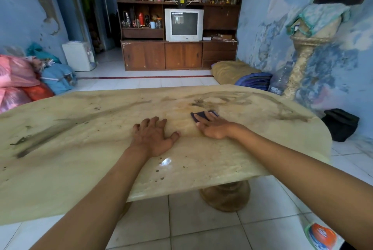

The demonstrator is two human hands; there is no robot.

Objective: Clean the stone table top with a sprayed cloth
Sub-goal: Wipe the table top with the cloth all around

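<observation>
The beige stone table top (80,148) fills the middle of the view, with dark streaks and small spots on it. A small dark blue cloth (199,116) lies flat on the stone right of centre. My right hand (214,127) presses on the cloth with straight fingers, covering its near part. My left hand (153,135) rests flat on the bare stone beside it, fingers spread, holding nothing. An orange and white container (323,234) shows at the bottom right corner, low on the floor side; what it is I cannot tell.
The table's pedestal base (226,197) stands on white floor tiles. Stuffed bags (24,82) lie on the floor at left, cushions (232,72) and a stone pillar (304,62) at right, a black box (341,124) near the table's right end. A wooden cabinet with a TV (183,24) stands behind.
</observation>
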